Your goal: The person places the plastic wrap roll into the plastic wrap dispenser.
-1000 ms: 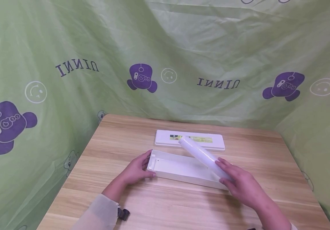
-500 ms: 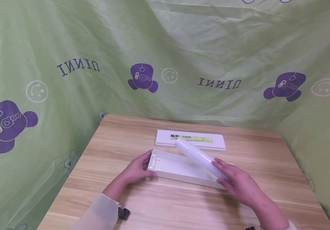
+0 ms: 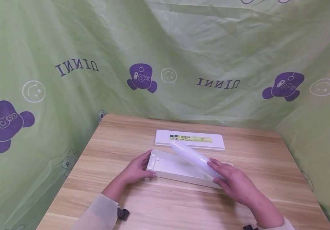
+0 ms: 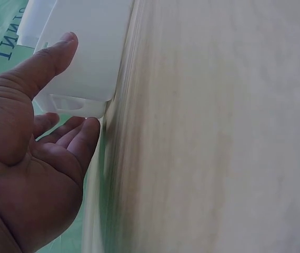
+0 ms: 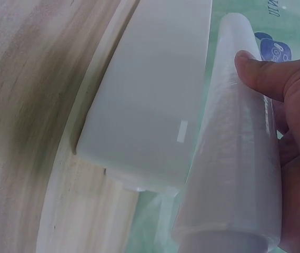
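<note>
Since 1 s ago: roll and right grip shifted left, roll's far end now lower in the head view. Box, lid and left grip haven't moved.

Largest down:
Curtain, green, hangs behind the counter and along both sides. Print: 3 big purple figures, 3 smileys, lettering upside down in 2 spots.
Counter, wood grain, carries box and lid.
Box: white, long, open side up, lying across the counter in front of the lid.
Lid: white, off the box, flat just behind it, label side up.
Roll: translucent white, held slanted above the box. Left end sticks out past the back wall and overlaps the lid's front edge in the head view; right end over the box's right part. Narrower core shows at the near end in the right wrist view. Can't tell if roll touches box.
Right grip: pinching roll near its right end, thumb on near side, fingers on far side.
Left grip: pinching box at its left end, thumb on the near long wall, fingers bent round the end.
Sleeves: pale, both arms.
Label: yellow-green, dark at left end.
Black pieces: 1 at each wrist.
</note>
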A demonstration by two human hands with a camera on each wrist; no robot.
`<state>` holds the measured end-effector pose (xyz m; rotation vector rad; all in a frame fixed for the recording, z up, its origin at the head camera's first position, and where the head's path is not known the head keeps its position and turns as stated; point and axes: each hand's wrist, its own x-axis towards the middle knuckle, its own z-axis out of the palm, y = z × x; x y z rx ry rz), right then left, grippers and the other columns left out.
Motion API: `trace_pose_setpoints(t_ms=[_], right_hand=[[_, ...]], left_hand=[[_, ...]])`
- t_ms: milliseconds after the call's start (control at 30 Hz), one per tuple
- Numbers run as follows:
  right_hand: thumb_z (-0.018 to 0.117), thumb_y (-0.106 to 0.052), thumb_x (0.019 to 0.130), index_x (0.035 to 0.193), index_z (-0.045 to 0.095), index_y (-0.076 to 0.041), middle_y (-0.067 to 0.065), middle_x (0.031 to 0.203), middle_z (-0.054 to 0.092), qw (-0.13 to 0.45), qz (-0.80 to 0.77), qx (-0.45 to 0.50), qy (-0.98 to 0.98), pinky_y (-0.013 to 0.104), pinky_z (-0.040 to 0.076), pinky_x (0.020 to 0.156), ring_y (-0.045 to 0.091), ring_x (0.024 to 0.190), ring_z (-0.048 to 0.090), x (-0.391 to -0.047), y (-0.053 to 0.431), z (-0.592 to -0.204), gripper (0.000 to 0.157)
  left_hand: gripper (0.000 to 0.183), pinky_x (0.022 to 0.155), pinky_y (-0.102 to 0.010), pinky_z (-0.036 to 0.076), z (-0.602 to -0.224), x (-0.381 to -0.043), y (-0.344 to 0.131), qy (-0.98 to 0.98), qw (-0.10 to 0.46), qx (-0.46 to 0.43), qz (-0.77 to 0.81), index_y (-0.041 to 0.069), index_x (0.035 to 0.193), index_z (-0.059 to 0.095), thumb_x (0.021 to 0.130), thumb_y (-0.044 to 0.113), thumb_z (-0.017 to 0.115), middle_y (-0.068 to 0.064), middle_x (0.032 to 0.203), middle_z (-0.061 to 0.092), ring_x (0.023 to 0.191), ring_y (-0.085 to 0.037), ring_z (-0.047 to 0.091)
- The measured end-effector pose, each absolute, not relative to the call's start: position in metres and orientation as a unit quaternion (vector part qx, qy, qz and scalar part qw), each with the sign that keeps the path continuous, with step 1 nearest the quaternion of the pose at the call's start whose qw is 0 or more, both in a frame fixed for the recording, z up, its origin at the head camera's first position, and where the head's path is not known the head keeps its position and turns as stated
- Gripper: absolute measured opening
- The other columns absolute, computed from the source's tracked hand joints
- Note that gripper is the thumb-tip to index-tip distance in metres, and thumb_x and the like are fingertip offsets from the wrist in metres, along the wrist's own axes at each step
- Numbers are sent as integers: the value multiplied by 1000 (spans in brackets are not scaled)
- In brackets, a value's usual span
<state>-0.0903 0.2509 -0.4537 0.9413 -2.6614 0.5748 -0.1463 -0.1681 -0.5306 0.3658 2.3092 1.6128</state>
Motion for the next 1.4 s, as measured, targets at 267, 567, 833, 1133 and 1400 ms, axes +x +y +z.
trace_pose_setpoints(t_ms=[267, 567, 833, 1133, 1400], right_hand=[[88, -12, 82, 148, 60, -19, 4, 149, 60, 127, 191, 340, -912, 50, 61, 95, 29, 121, 67, -94, 247, -454, 71], [88, -15, 82, 147, 61, -23, 1, 149, 59, 113, 176, 342, -916, 49, 61, 95, 28, 122, 67, -95, 245, -452, 71], [87, -17, 84, 147, 61, -25, 0, 151, 58, 88, 170, 350, -917, 49, 60, 98, 25, 125, 65, -100, 240, -448, 69], [84, -17, 87, 148, 60, -21, 0, 152, 57, 79, 170, 378, -907, 47, 58, 101, 24, 129, 63, -103, 236, -451, 66], [82, -16, 89, 149, 59, -20, 0, 153, 56, 81, 163, 398, -899, 46, 58, 102, 23, 130, 62, -107, 234, -451, 65]], left_hand=[[112, 117, -36, 41, -531, -146, -167, 804, 149, 129, 561, 8, 165, 24, 77, 15, 93, -16, 166, 32, 149, -34, 38], [115, 117, -35, 42, -534, -149, -167, 805, 156, 133, 557, 8, 165, 22, 77, 19, 94, -13, 168, 30, 150, -31, 37], [115, 118, -36, 41, -534, -149, -167, 808, 152, 128, 554, 8, 165, 24, 76, 22, 95, -12, 167, 33, 150, -31, 37], [114, 117, -35, 40, -533, -148, -166, 803, 156, 129, 561, 6, 165, 23, 76, 17, 94, -15, 166, 34, 150, -33, 37], [114, 116, -34, 42, -531, -147, -164, 807, 152, 127, 557, 10, 165, 26, 75, 22, 95, -13, 166, 35, 148, -31, 40]])
